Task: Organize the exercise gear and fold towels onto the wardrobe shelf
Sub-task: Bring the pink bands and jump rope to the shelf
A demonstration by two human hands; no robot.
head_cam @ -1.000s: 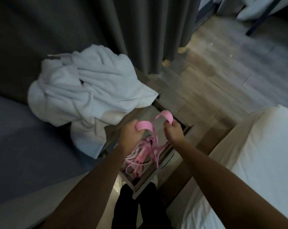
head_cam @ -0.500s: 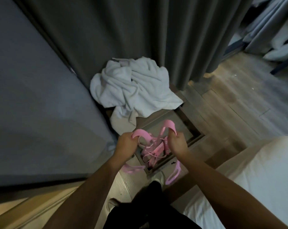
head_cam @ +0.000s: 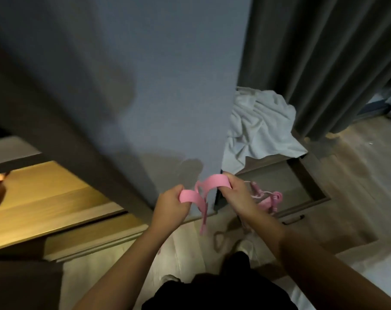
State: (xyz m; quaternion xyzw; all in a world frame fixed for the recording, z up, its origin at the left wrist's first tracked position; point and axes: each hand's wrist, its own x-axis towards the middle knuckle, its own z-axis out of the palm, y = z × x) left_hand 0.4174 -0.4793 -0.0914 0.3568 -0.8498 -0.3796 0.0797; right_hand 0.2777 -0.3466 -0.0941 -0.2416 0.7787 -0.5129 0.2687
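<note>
A pink exercise band [head_cam: 209, 184] arches between my two hands in front of the grey wardrobe panel [head_cam: 167, 86]. My left hand [head_cam: 170, 203] grips one end of it. My right hand [head_cam: 237, 193] grips the other end, and thinner pink straps [head_cam: 268, 198] dangle beside that hand over the open drawer [head_cam: 302, 175]. A loose end of the band hangs down between my hands. A crumpled white towel [head_cam: 257, 121] lies on the low cabinet behind the drawer, half hidden by the panel.
A lit wooden wardrobe shelf [head_cam: 51, 198] opens at the lower left. Dark grey curtains [head_cam: 324, 52] hang at the right above the wood floor [head_cam: 358, 175]. My legs in black and my feet stand below.
My view has swung left, bringing the wardrobe panel and shelf into sight. Both hands have lifted the pink band up out of the drawer and carried it leftward.
</note>
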